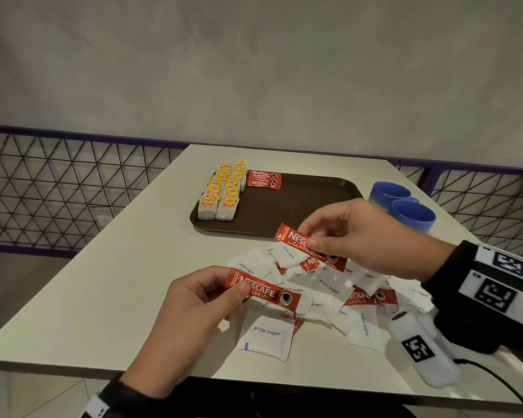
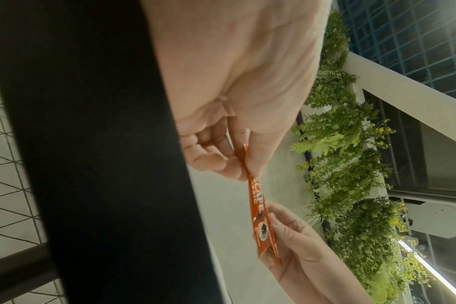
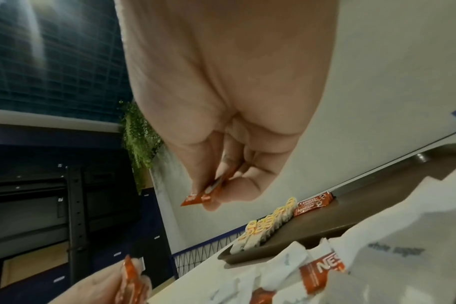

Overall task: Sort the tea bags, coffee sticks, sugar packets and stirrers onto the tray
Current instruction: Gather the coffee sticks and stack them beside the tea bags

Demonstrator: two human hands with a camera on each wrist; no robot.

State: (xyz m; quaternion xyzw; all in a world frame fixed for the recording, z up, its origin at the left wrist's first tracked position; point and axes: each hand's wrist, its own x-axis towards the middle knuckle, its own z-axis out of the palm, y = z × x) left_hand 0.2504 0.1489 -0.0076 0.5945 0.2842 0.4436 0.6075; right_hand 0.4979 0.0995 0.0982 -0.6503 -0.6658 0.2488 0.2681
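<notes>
Coffee sorting under way: left hand pinching one red foil coffee stick between thumb and curled fingers, right hand pinching a second red foil coffee stick the same way, both held just above the heap of white paper sugar packets on the pale worktop. Ahead on the brown plastic tray: two rows of yellow-tagged tea bags at the left edge, a short stack of red coffee sticks just beside them, the rest of the tray bare. More red sticks half buried among the sugar, one plainly showing under the right wrist. Two blue cups to the right of the tray; no stirrers visible.

Best handled, judging from this: carrying both sticks across together, laying them flat and parallel against the existing red stack, printed faces up, clear of the tea bags. Light pinch only, foil creasing easily. Lifting clear of the sugar first, so as not to drag packets along.
</notes>
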